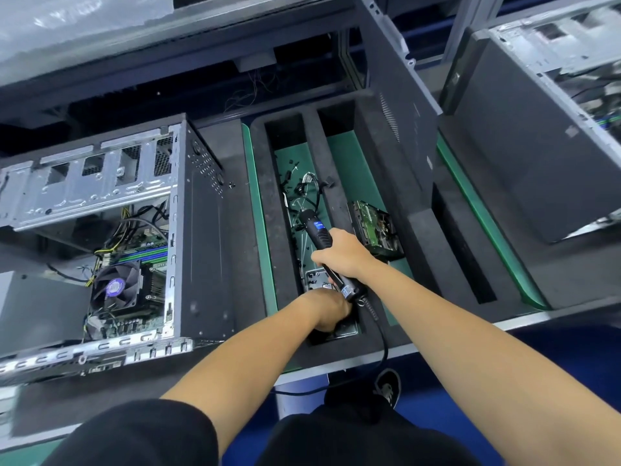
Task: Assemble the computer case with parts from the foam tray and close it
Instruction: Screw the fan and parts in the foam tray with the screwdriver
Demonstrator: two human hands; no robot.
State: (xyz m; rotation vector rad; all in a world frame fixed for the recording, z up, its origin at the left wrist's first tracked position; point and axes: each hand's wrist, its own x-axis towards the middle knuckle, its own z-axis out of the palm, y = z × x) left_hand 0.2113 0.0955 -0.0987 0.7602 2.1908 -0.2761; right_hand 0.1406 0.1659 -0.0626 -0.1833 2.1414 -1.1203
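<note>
The open computer case (188,230) lies on the left, its motherboard and CPU fan (116,287) exposed. To its right sits the black foam tray (373,183) with long slots. My right hand (346,255) grips a black electric screwdriver (319,233) over the left slot, tip pointing away from me. My left hand (331,309) reaches down into the near end of that slot and curls around a grey metal part (316,275); the fingers are hidden. A hard drive (374,228) lies in the neighbouring slot. Loose cables and screws (304,190) litter the slot floor.
A dark side panel (393,89) stands upright behind the tray on the right. Another case (537,136) sits at the far right. The screwdriver's cord (383,334) hangs over the table's front edge. Green mat (258,210) shows between case and tray.
</note>
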